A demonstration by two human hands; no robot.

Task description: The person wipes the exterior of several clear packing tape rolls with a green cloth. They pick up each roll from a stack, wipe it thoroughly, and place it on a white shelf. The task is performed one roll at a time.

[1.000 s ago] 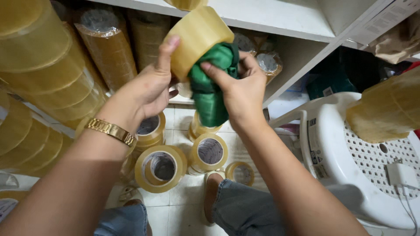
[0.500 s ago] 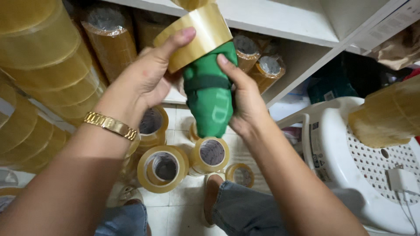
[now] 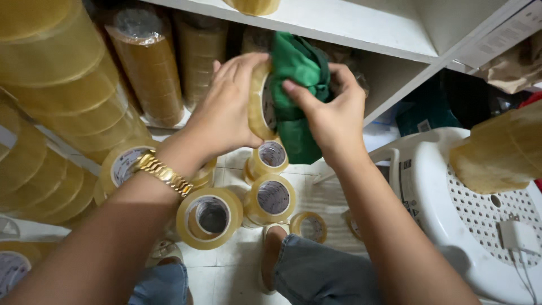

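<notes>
Left hand [image 3: 226, 107] is gripping a tape roll [image 3: 261, 101] before the shelf [image 3: 350, 25], right hand [image 3: 330, 116] is pinching green tape [image 3: 296, 85] against it; slackening either grip is likely dropping both onto floor rolls [image 3: 210, 217].

A white shelf [image 3: 361, 25] runs across the far side, with shrink-wrapped stacks of yellowish tape rolls [image 3: 149, 65] stored beneath it and piled at the left. The floor [image 3: 237, 265] is pale tile, and a white perforated plastic stool [image 3: 480, 226] stands at the right.
</notes>
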